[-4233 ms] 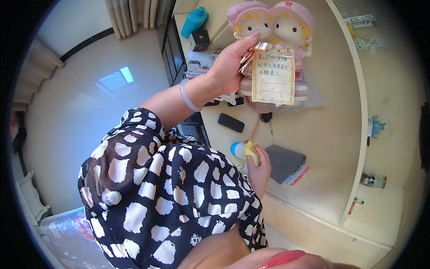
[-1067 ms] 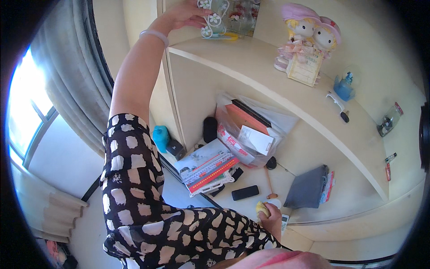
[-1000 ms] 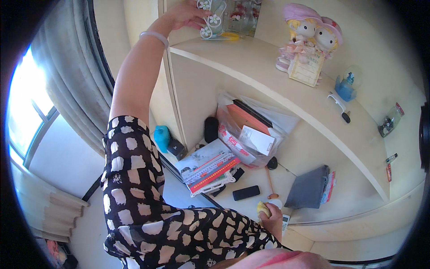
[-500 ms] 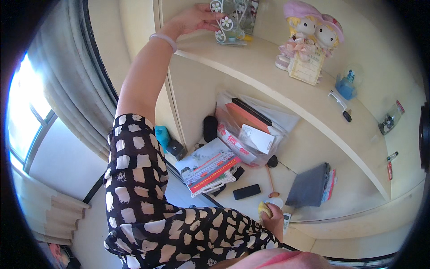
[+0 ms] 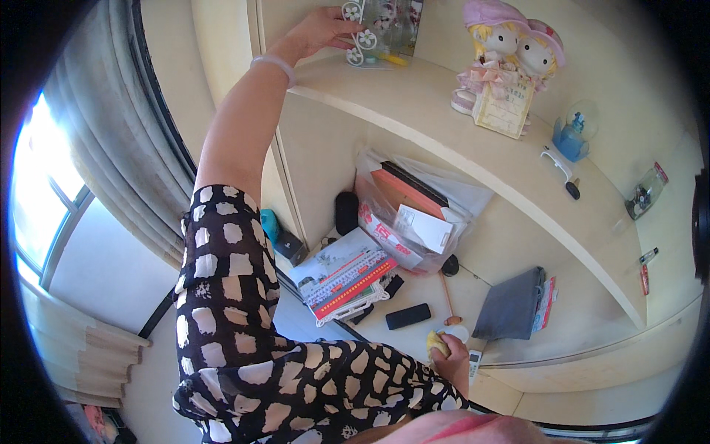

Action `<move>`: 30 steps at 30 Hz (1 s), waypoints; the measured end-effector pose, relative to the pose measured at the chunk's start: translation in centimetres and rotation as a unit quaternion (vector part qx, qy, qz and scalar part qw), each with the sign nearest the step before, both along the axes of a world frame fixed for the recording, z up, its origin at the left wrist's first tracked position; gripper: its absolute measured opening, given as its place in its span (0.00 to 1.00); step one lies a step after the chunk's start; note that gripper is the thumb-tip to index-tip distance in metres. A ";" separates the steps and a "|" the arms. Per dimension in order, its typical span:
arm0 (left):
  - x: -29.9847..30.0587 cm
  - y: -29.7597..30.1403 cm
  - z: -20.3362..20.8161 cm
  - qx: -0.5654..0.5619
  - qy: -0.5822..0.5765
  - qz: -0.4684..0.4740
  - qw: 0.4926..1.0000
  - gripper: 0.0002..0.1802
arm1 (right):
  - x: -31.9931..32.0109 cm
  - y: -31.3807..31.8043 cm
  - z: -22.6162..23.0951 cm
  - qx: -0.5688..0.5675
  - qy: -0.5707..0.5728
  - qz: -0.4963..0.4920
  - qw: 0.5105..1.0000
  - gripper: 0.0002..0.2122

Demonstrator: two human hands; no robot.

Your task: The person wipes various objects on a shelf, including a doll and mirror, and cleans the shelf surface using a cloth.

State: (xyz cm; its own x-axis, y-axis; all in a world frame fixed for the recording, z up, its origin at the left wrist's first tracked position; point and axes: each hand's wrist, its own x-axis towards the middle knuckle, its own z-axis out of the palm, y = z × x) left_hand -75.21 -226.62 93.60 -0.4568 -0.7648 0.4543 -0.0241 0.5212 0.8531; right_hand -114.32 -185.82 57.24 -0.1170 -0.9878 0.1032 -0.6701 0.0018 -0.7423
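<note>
At the top of the view, my left hand (image 5: 325, 33) reaches onto the upper shelf, a pale bangle around its wrist. Its fingers are closed on the side of a white scrolled metal stand (image 5: 358, 35) decorated with small flowers, which stands near the shelf's left end. A yellow object (image 5: 394, 60) lies just beside the stand's foot. Lower down, my right hand (image 5: 452, 360) is closed around a crumpled yellow cloth (image 5: 435, 342), close to a white round object and a remote control (image 5: 474, 361).
Along the curved upper shelf (image 5: 414, 111) are a figurine pair in pink hats (image 5: 503, 66), a blue snow globe (image 5: 571, 140) and a small jar (image 5: 647, 191). Below lie a plastic bag (image 5: 384, 229), a flat picture box (image 5: 344, 274), a black case (image 5: 407, 317) and a grey folder (image 5: 509, 305).
The white flowered stand has turned and shifted slightly left in my left hand, showing more of the panel behind it. My right hand stays almost still with the yellow cloth.
</note>
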 end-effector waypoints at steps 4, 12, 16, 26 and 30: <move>0.2 0.3 -0.1 0.041 0.092 -0.052 0.994 0.18 | -0.7 -0.1 -0.6 -0.006 -0.024 0.019 1.000 0.18; 0.7 1.8 2.4 -0.019 0.078 0.097 0.992 0.16 | -0.5 -0.1 -0.7 0.003 -0.012 0.006 1.000 0.20; 0.6 -0.2 0.8 -0.020 0.010 0.196 0.980 0.15 | -0.2 -0.1 -0.4 0.014 -0.004 0.005 1.000 0.20; -1.5 -3.4 0.3 0.024 -0.037 0.226 0.973 0.16 | -0.6 0.1 -1.6 -0.006 0.005 0.016 1.000 0.19; -2.0 -2.5 1.1 0.010 -0.161 0.346 0.924 0.14 | -0.2 0.2 -1.4 -0.010 -0.012 0.012 1.000 0.19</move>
State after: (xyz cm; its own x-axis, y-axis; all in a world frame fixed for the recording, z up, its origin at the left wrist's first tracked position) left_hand -77.24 -229.10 94.67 0.0353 -0.9311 0.3631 -0.5992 0.2711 0.7533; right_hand -114.55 -185.61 55.79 -0.0963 -0.9880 0.1207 -0.6518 -0.0290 -0.7578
